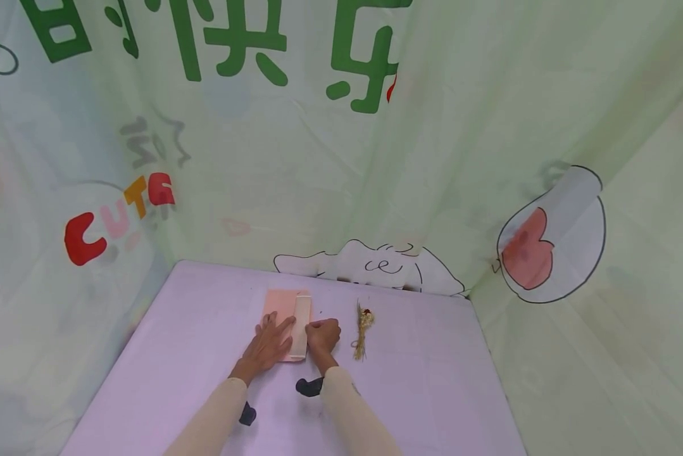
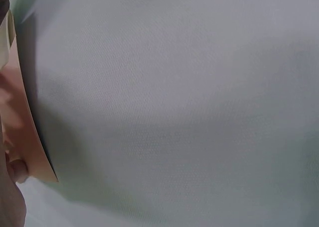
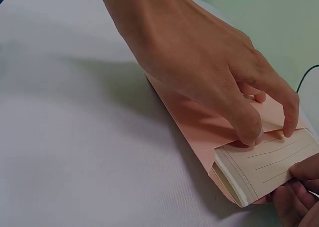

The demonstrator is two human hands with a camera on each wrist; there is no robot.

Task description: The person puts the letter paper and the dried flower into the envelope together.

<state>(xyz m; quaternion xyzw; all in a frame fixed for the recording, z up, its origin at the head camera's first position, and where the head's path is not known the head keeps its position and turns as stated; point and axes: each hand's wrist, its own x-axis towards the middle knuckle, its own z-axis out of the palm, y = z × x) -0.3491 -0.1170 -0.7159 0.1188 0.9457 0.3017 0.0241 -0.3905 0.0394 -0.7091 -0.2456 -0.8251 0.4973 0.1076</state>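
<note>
A pink envelope [image 1: 276, 305] lies on the table, with cream lined letter paper [image 3: 274, 157] showing along its open side. In the head view the paper is a pale strip [image 1: 301, 320] on the envelope's right part. My left hand [image 1: 268, 342] rests spread on the envelope, and its thumb and forefinger [image 3: 290, 112] touch down by the edge where the paper comes out. At the paper's right edge, my right hand [image 1: 323, 335] pinches with the thumb on top and curled fingers below. The left wrist view catches only the envelope's far edge [image 2: 25, 132] and part of a hand [image 2: 11, 202].
A small bunch of dried flowers [image 1: 361, 329] lies right of the right hand. The table [image 1: 432, 380] has a pale lilac cover. Printed curtains [image 1: 250, 158] hang behind it and on both sides. Dark wrist-camera parts [image 1: 309, 387] sit by the sleeves.
</note>
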